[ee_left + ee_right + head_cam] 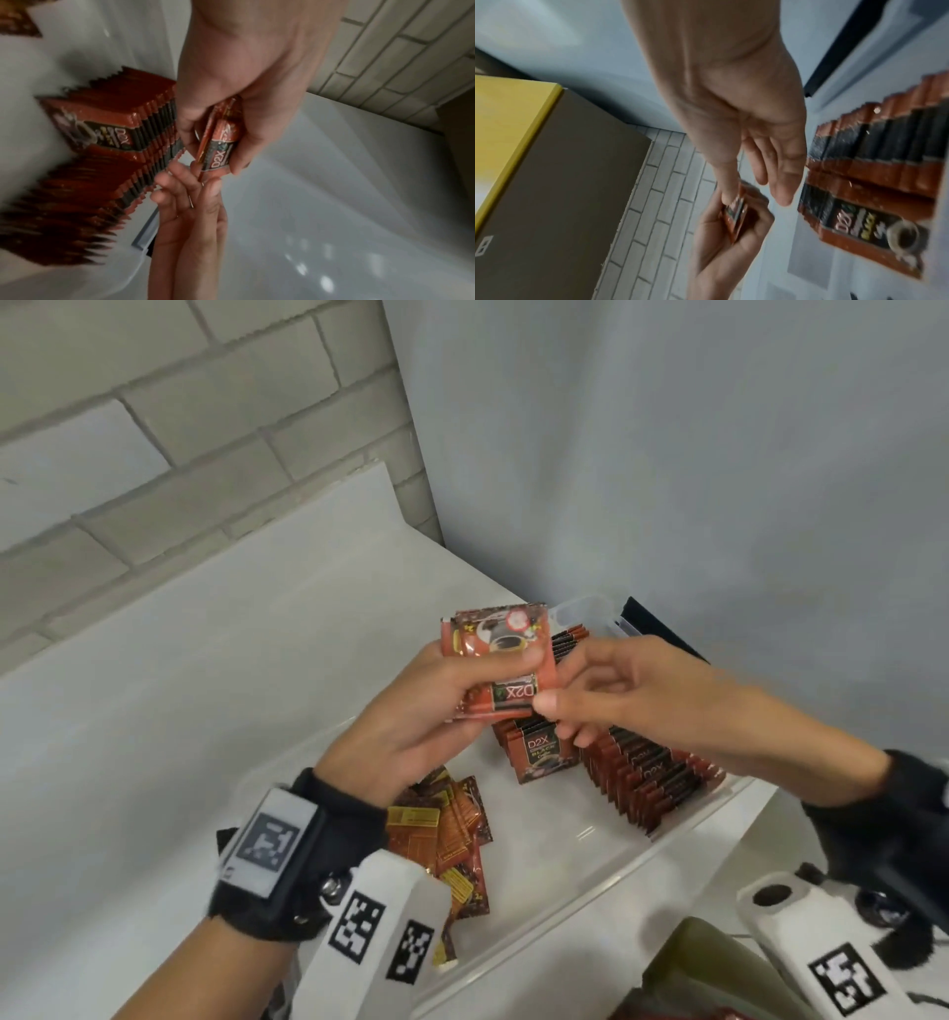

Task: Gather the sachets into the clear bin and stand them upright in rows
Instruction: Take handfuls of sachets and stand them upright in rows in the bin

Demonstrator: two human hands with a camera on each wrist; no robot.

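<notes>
My left hand [513, 667] grips a small stack of red sachets [493, 634] above the clear bin [683, 829]. My right hand [557, 690] reaches in from the right with its fingers straight, and its thumb tip touches the stack's lower corner. In the left wrist view the held sachets [218, 142] sit edge-on between thumb and fingers. The right wrist view shows the thumb on the stack [735, 215] and the other fingers apart from it. Two rows of upright sachets [642, 778] [115, 125] [872, 162] fill the bin's right part. Several loose sachets [452, 829] lie flat at its left.
The bin sits on a white table [205, 685] in a corner, with a brick wall [154, 428] at the left and a plain wall behind. A black object [652, 624] lies behind the bin. A cardboard box [552, 172] shows in the right wrist view.
</notes>
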